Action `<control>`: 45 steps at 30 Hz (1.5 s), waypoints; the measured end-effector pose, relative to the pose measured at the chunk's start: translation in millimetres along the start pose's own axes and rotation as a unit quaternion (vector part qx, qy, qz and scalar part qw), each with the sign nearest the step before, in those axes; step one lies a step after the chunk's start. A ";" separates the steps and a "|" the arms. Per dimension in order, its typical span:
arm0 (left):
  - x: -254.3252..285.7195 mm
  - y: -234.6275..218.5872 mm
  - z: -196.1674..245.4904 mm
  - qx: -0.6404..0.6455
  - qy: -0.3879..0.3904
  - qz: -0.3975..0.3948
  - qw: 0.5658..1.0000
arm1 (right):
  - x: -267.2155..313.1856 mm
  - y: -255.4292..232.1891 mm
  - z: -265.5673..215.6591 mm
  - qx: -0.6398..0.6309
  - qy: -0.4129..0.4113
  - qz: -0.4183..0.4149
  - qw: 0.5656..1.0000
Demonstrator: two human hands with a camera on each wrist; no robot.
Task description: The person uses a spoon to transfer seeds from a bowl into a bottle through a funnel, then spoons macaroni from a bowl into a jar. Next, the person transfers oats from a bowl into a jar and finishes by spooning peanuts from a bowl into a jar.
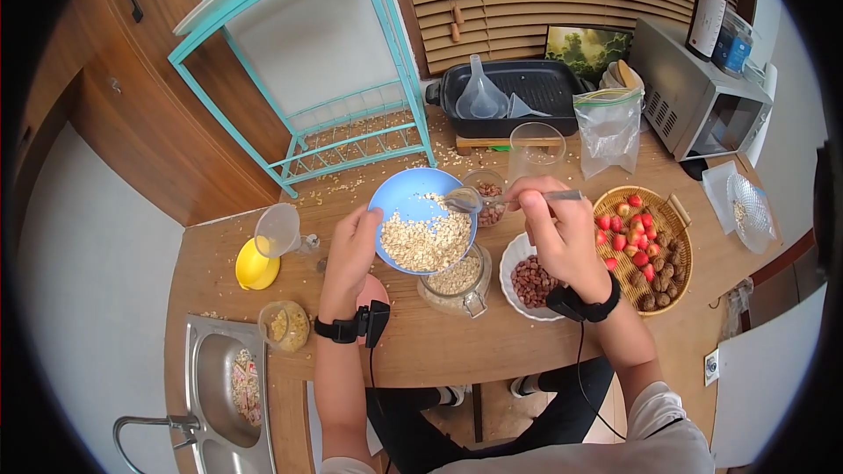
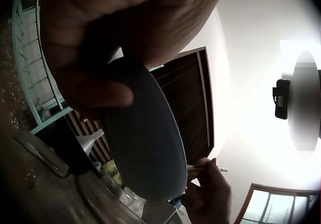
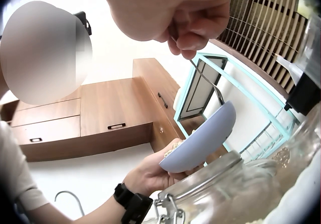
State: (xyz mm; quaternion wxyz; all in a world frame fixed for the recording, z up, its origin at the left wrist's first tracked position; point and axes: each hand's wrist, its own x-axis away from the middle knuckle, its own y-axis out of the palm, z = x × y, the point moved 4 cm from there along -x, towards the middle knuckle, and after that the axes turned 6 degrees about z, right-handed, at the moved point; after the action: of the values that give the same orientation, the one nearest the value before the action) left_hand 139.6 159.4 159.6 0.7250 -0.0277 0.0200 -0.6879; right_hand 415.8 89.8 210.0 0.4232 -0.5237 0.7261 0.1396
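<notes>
My left hand (image 1: 353, 246) grips the rim of a blue bowl (image 1: 384, 202) holding rolled oats (image 1: 426, 241). In the right wrist view the bowl (image 3: 205, 141) tilts, close over the mouth of a glass clip-top jar (image 3: 215, 184). That jar (image 1: 474, 285), with oats inside, stands below the bowl in the head view. My right hand (image 1: 562, 233) pinches the handle of a metal spoon (image 1: 463, 201), whose head is at the bowl's right rim. Below the right hand is a white fluted bowl (image 1: 509, 285) of reddish-brown nuts (image 1: 533, 281).
A wicker basket (image 1: 688, 254) of red fruit and walnuts stands right. Left are a yellow bowl (image 1: 256, 268), a clear cup (image 1: 279, 228), a small glass jar (image 1: 284, 326) and the sink (image 1: 211, 395). Behind stand a turquoise rack (image 1: 421, 114), black pan (image 1: 527, 88) and zip bag (image 1: 608, 136).
</notes>
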 end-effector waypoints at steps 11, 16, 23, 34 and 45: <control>25.7 2.8 -3.6 0.063 -0.127 -0.039 0.989 | -2.4 -1.9 -8.6 -0.096 0.188 -0.058 0.976; 45.8 4.5 -3.7 0.092 -0.145 -0.049 0.984 | -3.8 -3.1 -4.5 -0.089 0.160 -0.096 0.978; 59.7 4.2 -10.0 0.099 -0.146 -0.065 0.982 | 8.0 -10.6 -2.9 -0.127 0.314 -0.194 0.921; 55.3 0.3 1.2 0.063 -0.115 -0.090 0.987 | 3.4 -20.9 -1.6 -0.170 0.405 -0.214 0.873; 30.2 -0.8 0.8 0.027 -0.111 -0.128 0.985 | -10.3 -5.1 -11.8 0.237 0.078 -0.354 0.902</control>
State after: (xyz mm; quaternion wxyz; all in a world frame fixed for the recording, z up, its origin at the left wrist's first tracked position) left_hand 140.5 129.3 160.8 0.6293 -0.0864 -0.0833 -0.7679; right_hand 415.7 86.7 226.2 0.4982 -0.6394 0.5356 -0.2368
